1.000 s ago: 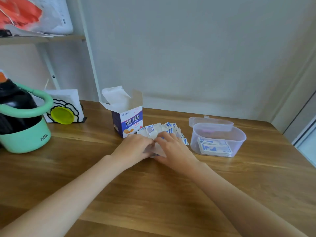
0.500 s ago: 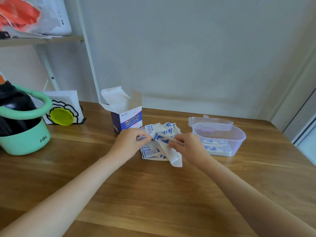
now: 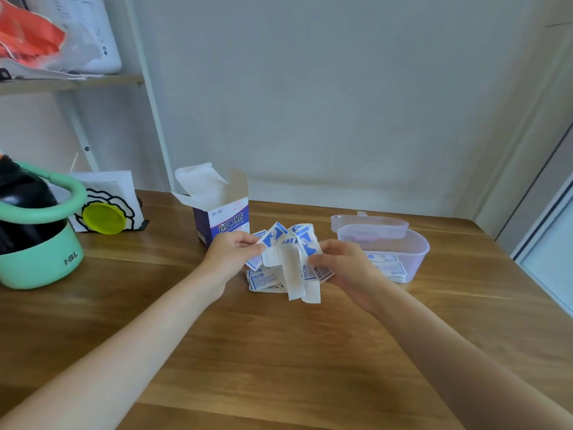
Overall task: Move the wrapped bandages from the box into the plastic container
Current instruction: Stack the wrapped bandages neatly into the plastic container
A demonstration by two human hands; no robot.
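Both hands are now lifting a bunch of blue-and-white wrapped bandages (image 3: 290, 252) off the wooden bench (image 3: 279, 352): left hand (image 3: 231, 254) and right hand (image 3: 342, 263) fingers pinching it, clear plastic container (image 3: 412, 259) waiting at 3 o'clock.

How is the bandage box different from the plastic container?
The box is opaque printed cardboard, while the container is clear plastic. The box stands tall with its flaps open; the container is low and rounded, its lid lying behind it. Bandages show inside the container; the box's inside is hidden. Both stand open on the table.
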